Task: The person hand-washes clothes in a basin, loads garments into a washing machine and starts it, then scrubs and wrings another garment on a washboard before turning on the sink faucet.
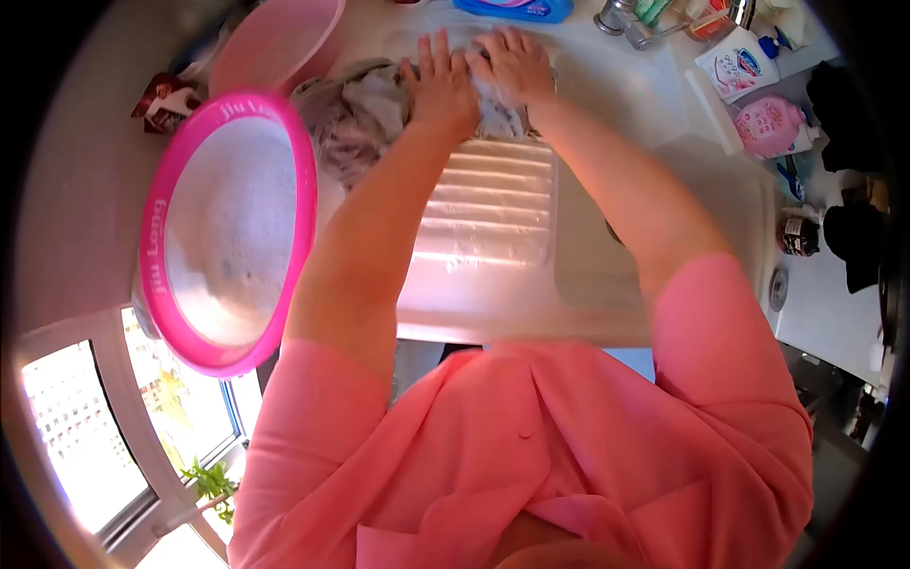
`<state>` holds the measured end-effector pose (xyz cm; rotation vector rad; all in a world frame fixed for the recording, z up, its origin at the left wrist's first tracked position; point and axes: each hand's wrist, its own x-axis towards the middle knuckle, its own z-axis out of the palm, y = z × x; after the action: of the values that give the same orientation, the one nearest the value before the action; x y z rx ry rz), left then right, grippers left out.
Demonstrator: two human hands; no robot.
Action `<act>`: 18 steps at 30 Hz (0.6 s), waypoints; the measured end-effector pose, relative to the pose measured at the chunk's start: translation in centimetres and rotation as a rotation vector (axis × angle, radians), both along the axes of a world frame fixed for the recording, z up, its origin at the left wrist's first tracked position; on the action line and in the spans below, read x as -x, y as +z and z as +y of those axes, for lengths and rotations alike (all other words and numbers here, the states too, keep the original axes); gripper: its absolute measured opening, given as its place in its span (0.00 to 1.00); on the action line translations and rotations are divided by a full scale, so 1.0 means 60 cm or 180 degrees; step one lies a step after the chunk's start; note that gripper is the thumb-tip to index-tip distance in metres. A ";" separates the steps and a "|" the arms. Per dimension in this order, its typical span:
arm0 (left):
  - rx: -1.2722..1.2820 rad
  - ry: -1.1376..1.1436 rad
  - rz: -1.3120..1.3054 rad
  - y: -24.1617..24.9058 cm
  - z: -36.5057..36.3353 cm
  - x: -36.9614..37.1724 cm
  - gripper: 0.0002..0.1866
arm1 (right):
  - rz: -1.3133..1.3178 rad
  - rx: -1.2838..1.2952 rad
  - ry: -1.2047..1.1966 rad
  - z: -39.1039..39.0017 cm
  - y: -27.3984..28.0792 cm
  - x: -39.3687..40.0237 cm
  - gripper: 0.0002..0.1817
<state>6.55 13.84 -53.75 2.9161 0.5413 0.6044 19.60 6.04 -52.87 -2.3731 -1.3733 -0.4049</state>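
My left hand (441,93) lies palm down with fingers stretched, at the edge of a wet, crumpled grey garment (355,112). Beside it, my right hand (515,68) is spread over a whitish piece of the cloth (498,116) at the top of the ridged washboard (488,194). Both hands are open and rest on the fabric rather than gripping it. The ridged board, wet and shiny, belongs to a white laundry sink (607,294). The grey fabric bunches up to the left of my left forearm.
A pink-rimmed basin (305,204) of cloudy water stands at the left, with a paler pink basin (275,47) behind it. A faucet (626,21) is at the back. A white pump bottle (739,64) and a pink bottle (770,126) line the right side.
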 end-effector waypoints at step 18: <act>0.0789 -0.1098 -0.0282 -0.002 -0.114 0.099 0.41 | -0.0008 0.0367 0.0452 -0.166 0.046 0.170 0.30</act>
<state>0.60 6.98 -53.85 2.6438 0.0882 0.5688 9.42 -3.91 -50.12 -2.3460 -1.5944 -0.2966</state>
